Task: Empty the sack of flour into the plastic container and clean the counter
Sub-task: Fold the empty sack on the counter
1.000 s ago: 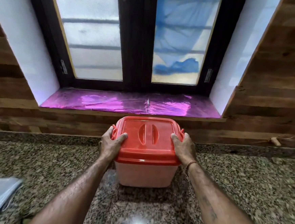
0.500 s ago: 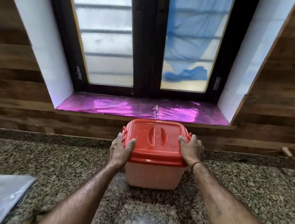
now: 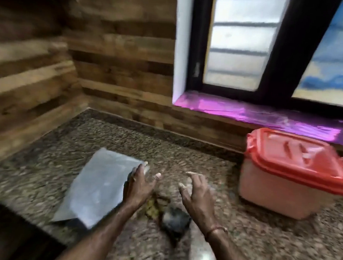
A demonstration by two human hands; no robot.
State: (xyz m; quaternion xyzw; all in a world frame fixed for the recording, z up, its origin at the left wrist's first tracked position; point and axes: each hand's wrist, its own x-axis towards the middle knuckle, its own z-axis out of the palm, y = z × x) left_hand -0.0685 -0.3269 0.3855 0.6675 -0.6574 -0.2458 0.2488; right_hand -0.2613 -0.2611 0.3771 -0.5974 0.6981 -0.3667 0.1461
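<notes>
Reaching left hand over flat sack, fingers spread

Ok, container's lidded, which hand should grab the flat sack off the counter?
Left. The left hand already overlaps the sack's near edge, open; the right hand hovers empty, nearer the container.

We see a dark-framed window above a shiny purple sill, wood-plank walls meeting at the bench's far-left corner, and a blurred dark lump near its front edge.
</notes>
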